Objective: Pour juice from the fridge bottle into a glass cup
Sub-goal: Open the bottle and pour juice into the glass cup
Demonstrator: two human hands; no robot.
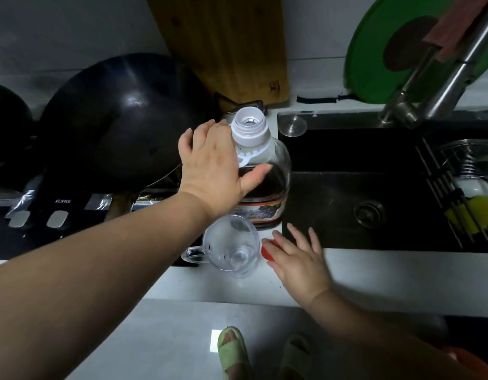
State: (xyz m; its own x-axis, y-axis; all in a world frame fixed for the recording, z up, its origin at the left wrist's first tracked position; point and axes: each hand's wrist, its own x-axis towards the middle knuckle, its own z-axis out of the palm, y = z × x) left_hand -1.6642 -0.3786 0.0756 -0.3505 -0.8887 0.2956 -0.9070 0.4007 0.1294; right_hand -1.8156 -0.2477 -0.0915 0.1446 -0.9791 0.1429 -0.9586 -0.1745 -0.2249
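Between the dark stove and the black sink point(330, 204), on a narrow strip of pale counter point(388, 272), your bottle point(267, 185) is standing upright with its long axis vertical and its uncapped mouth pointing up, while the empty glass cup point(232, 249) is sitting just in front of it. Your left hand point(212, 163) is wrapping the bottle's shoulder, and your right hand point(297, 259) is lying spread over the red cap point(268, 252). Being large, smooth and part-full of dark juice, it probably handles heavy and slippery, so you are better off gripping the body below the neck.
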